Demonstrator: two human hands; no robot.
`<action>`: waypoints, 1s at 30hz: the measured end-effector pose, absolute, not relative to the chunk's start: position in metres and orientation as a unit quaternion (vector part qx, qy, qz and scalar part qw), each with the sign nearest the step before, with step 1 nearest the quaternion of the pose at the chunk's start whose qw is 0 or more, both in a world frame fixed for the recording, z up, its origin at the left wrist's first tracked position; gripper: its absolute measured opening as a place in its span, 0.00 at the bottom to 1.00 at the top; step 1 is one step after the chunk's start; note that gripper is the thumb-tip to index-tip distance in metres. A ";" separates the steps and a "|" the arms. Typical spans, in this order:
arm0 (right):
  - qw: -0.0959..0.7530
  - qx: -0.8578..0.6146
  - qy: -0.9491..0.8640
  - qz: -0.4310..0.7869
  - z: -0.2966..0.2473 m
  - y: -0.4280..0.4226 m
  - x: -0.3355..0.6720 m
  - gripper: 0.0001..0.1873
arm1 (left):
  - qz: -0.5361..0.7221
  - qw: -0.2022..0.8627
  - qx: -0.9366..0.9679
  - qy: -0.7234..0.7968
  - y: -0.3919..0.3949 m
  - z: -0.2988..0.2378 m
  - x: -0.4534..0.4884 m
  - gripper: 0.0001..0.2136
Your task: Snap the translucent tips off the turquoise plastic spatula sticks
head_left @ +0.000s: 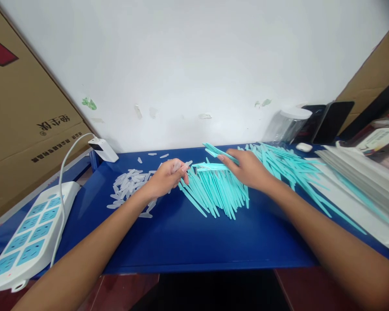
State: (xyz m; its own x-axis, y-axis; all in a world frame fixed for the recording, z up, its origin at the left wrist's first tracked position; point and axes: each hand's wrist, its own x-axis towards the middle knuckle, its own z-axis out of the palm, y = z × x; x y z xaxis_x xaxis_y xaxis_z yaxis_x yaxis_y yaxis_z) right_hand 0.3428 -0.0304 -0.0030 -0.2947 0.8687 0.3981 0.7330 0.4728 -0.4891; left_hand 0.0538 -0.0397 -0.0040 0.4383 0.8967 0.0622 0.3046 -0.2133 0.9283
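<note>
My left hand [169, 176] is closed in a pinch on a small translucent white plastic piece [188, 163]. It sits between a pile of similar white pieces [129, 186] and a central heap of thin turquoise plastic sticks [218, 192]. My right hand [244, 167] is wrapped round several turquoise sticks [212, 149], which point up and left above the heap. The palm side of that hand is hidden. Farther right, a second heap of turquoise sticks [278, 160] spreads out behind my right wrist.
A white power strip [65, 192] and a white charger with cable [103, 150] are at the left. At the back right are a clear jar [290, 125], a phone [333, 122] and a white earbud case [304, 147]. Stacked plastic bags [359, 181] lie at the right. A white wall [194, 65] bounds the blue table [194, 246].
</note>
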 end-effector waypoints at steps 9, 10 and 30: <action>0.332 -0.501 -0.791 0.114 -0.002 -0.029 0.344 0.26 | 0.343 0.547 0.627 0.435 -0.037 -0.005 0.056 0.20; 0.332 -0.500 -0.791 0.115 -0.002 -0.029 0.344 0.26 | 0.346 0.566 0.609 0.434 -0.037 -0.004 0.055 0.19; 0.331 -0.505 -0.790 0.110 0.000 -0.030 0.346 0.26 | 0.402 0.583 0.523 0.474 -0.041 0.007 0.058 0.21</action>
State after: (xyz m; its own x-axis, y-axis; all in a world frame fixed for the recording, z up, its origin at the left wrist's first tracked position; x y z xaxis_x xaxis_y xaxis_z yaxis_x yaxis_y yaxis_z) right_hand 0.3457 -0.0298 -0.0003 -0.2719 0.8702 0.4108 0.7245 0.4661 -0.5078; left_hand 0.0575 -0.0406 0.0070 0.2260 0.9652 -0.1318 0.0273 0.1290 0.9913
